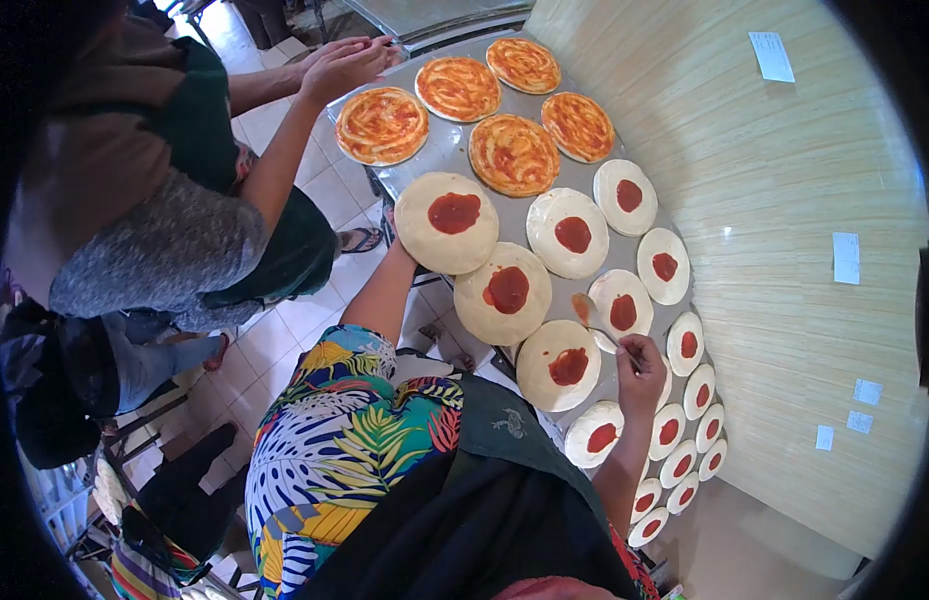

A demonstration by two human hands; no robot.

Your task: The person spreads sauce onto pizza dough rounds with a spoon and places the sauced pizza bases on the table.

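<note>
My right hand [639, 372] is closed on the handle of a spoon. The spoon's sauce-stained bowl [584, 308] is over the gap beside a dough round with red sauce [624, 303]. At the table's near edge, my left arm reaches to a large dough round [447, 222] with a red sauce patch. My left hand [392, 222] is mostly hidden behind that round's left edge, and its fingers cannot be made out. Two more large rounds [502, 292] [557, 366] lie between my hands, each with unspread sauce.
Several rounds with spread sauce [514, 154] lie at the table's far end, and several smaller sauced rounds [668, 431] at the right. A wood-grain wall [784, 250] borders the table [449, 150]. A co-worker [164, 220] stands at the left, hands together near the table corner.
</note>
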